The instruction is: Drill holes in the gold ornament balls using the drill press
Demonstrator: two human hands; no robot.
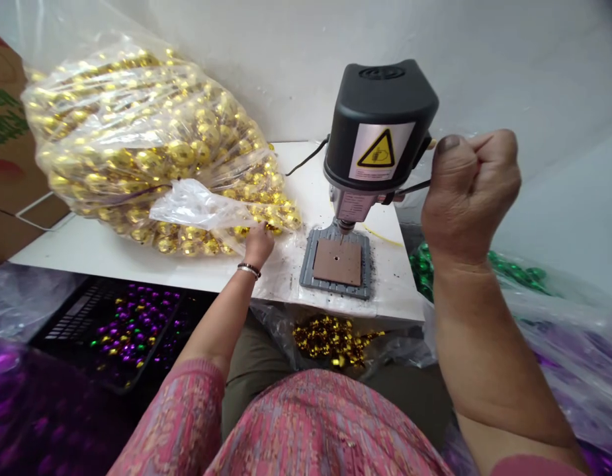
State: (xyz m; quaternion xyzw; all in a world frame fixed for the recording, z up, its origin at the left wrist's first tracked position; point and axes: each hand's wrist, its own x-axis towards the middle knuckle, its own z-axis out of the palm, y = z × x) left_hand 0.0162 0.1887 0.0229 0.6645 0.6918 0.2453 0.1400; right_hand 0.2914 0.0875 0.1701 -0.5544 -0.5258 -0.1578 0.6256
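A small black drill press point(380, 125) with a yellow warning label stands on the white table. My right hand point(469, 192) is closed around its feed handle point(417, 187) on the right side. Below the drill chuck point(344, 227), a brown square plate point(337, 262) with a central hole lies on the grey base point(306, 274). To the left, a large clear plastic bag point(196, 206) lies with its mouth towards the drill, full of shiny gold beads point(181, 153). My left hand point(260, 243) is at that mouth, fingers curled among the beads; what they grip is hidden.
Dark crumbs surround the drill base. Gold beads point(335, 340) lie in plastic below the table edge, over my lap. A black crate point(82, 317) with purple, gold and green beads stands lower left. Green beads point(524, 272) are bagged at right. A cardboard box point(18, 198) stands far left.
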